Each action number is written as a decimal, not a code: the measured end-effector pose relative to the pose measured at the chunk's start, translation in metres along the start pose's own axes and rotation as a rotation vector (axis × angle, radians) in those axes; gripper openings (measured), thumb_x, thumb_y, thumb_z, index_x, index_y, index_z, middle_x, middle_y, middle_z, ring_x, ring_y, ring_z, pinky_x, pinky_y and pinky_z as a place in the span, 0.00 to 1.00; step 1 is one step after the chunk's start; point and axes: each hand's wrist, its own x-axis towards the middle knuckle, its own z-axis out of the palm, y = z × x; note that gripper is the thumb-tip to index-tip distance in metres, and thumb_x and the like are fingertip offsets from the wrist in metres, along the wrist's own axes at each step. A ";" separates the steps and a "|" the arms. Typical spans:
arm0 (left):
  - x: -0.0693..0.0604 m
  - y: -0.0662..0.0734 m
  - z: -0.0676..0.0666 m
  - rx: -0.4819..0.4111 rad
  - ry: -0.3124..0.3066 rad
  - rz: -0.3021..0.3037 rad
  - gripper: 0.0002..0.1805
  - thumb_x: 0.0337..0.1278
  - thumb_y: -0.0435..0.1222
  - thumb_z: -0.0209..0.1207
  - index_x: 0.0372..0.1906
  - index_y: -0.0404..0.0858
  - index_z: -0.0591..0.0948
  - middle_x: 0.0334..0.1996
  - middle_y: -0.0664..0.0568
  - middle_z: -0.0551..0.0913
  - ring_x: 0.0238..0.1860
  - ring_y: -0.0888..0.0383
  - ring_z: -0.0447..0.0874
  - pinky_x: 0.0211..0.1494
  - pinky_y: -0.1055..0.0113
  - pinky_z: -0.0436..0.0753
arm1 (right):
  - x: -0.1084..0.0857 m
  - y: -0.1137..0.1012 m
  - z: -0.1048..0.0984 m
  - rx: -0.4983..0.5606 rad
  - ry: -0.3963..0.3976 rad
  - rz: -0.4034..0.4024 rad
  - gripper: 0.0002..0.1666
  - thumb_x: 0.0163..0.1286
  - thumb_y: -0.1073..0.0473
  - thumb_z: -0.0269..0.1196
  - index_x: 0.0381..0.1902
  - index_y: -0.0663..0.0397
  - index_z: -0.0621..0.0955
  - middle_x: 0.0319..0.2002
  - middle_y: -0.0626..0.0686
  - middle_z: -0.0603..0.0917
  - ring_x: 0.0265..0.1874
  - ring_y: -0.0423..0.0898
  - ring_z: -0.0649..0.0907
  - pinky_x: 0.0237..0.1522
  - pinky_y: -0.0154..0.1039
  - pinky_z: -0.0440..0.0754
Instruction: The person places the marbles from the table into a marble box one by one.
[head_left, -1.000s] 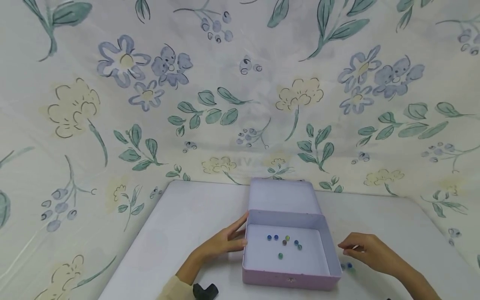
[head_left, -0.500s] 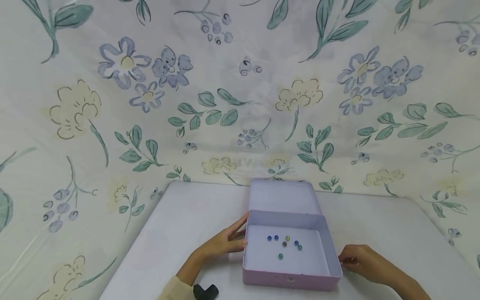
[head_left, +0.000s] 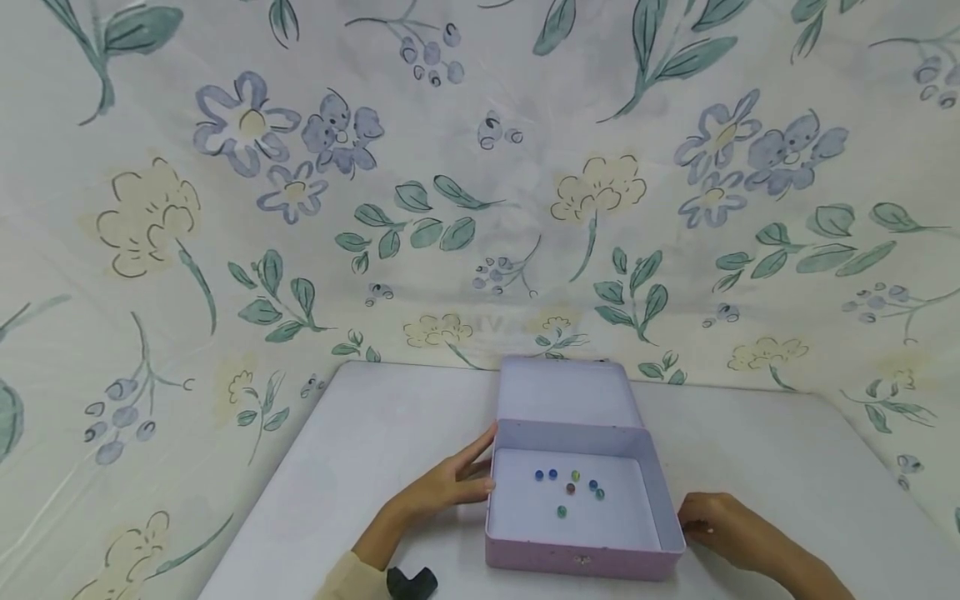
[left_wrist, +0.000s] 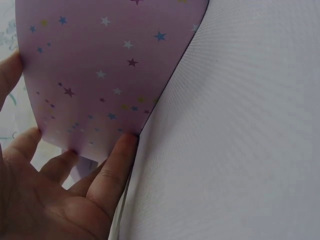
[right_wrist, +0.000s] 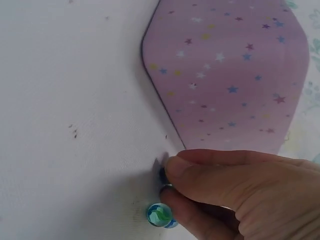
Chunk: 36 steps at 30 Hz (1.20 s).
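An open pink tin box [head_left: 577, 560] stands on the white table, several glass marbles [head_left: 562, 512] lying on its floor. My left hand [head_left: 441, 489] rests with spread fingers against the box's left wall. In the left wrist view, its fingertips touch that star-patterned wall [left_wrist: 90, 75]. Low at the box's right side is my right hand [head_left: 723, 529]. In the right wrist view, its thumb and finger pinch a dark marble [right_wrist: 163, 175], mostly hidden by them. Beside the fingertips a green-blue marble [right_wrist: 159, 214] lies on the table, partly covering another bluish one.
The box's lid [head_left: 570, 392] is folded back flat behind it. A black object [head_left: 412, 583] lies near the left forearm at the table's front edge. Flower-patterned sheeting [head_left: 480, 208] rises behind the white table [head_left: 360, 433].
My right hand has come down beside the box's right wall, onto the loose marbles there, and its fingers have closed on one. The left hand and the box have stayed in place.
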 end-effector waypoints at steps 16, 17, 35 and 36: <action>0.001 0.001 -0.002 0.027 0.010 0.000 0.46 0.66 0.51 0.61 0.79 0.66 0.45 0.82 0.63 0.39 0.80 0.36 0.46 0.69 0.42 0.74 | 0.004 0.001 0.000 -0.065 0.001 -0.024 0.12 0.53 0.74 0.71 0.32 0.52 0.88 0.30 0.41 0.86 0.31 0.27 0.79 0.28 0.28 0.82; 0.001 0.000 -0.002 0.027 0.008 0.002 0.46 0.66 0.51 0.61 0.80 0.66 0.45 0.82 0.63 0.38 0.80 0.36 0.46 0.69 0.43 0.74 | 0.004 0.001 -0.001 -0.062 0.000 -0.027 0.12 0.54 0.74 0.70 0.32 0.52 0.88 0.30 0.42 0.86 0.31 0.28 0.80 0.28 0.28 0.82; -0.001 0.002 0.002 -0.026 0.007 -0.010 0.46 0.68 0.47 0.60 0.80 0.65 0.45 0.82 0.61 0.38 0.80 0.36 0.44 0.71 0.42 0.71 | 0.024 -0.017 -0.050 -0.036 0.002 0.067 0.08 0.58 0.71 0.70 0.35 0.57 0.89 0.32 0.48 0.88 0.32 0.30 0.83 0.31 0.28 0.85; -0.001 0.002 0.002 -0.025 0.008 -0.008 0.46 0.68 0.47 0.60 0.80 0.65 0.45 0.82 0.61 0.38 0.80 0.36 0.44 0.71 0.42 0.71 | 0.025 -0.017 -0.053 -0.026 0.011 0.059 0.08 0.58 0.71 0.70 0.35 0.56 0.89 0.32 0.48 0.88 0.32 0.30 0.83 0.31 0.28 0.85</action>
